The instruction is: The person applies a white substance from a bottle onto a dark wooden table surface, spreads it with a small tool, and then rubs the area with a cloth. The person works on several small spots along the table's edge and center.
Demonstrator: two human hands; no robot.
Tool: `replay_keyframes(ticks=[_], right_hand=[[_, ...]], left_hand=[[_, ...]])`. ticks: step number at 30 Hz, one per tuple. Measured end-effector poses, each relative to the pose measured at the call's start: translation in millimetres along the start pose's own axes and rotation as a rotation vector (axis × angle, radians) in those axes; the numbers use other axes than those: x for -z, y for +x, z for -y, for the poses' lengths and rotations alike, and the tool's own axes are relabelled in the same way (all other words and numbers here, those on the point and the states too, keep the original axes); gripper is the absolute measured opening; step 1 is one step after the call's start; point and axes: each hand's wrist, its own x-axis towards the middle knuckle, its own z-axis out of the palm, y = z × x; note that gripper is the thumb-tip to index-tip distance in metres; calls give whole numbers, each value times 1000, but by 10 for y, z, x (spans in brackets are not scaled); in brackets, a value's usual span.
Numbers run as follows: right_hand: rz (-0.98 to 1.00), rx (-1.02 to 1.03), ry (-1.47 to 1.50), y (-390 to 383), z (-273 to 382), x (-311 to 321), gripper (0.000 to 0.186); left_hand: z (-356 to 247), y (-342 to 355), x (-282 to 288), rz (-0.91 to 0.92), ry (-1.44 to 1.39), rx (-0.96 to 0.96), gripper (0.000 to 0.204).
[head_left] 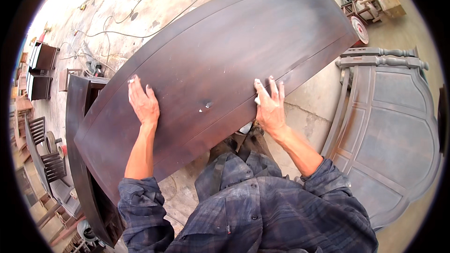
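A large dark brown wooden tabletop [234, 42] with inlaid border lines lies in front of me. My left hand [144, 105] rests on its left part, fingers stretched out and thumb apart. At the near edge, my right hand [270, 111] touches the top with its fingers spread; white residue shows on its fingertips. I cannot tell whether the pale bit by its thumb is residue or a small piece of something. Between the hands, a small dent or mark [205, 106] with white specks sits on the wood.
A grey panelled headboard [389, 112] with turned posts stands at the right. Another dark furniture piece [77, 107] is close on the left. A cable [154, 33] crosses the concrete floor beyond the tabletop. Several chairs and cabinets [44, 56] stand far left; a red-rimmed round thing [359, 29] is at upper right.
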Motion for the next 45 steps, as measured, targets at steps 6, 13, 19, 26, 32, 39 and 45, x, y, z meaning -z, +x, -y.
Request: replay_keyframes(ticks=[6,13,19,26,32,39,45], right_hand=[[29,4,-38,8,73,40,57],[78,89,-25,-30,178,49,57],[71,76,-4,-45,257,-14,63],[52,6,-29,-17,280,-29,62],[38,-46,-83,67,202,33,59],[-12,-62,-55,46,204,-34,62],[-8,-63,-1,-76,314,-92,60]], left_hand=[[18,-20,2,18,37,46,57],[7,-6,-5,21,37,48,58],[-10,17,-8,17,7,41,58],[-27,26,3,14,26,52,58],[-22,6,11,30,25,50,58],[-18,8,43,60,19,71,57],[-33,16,43,63,-2,59,56]])
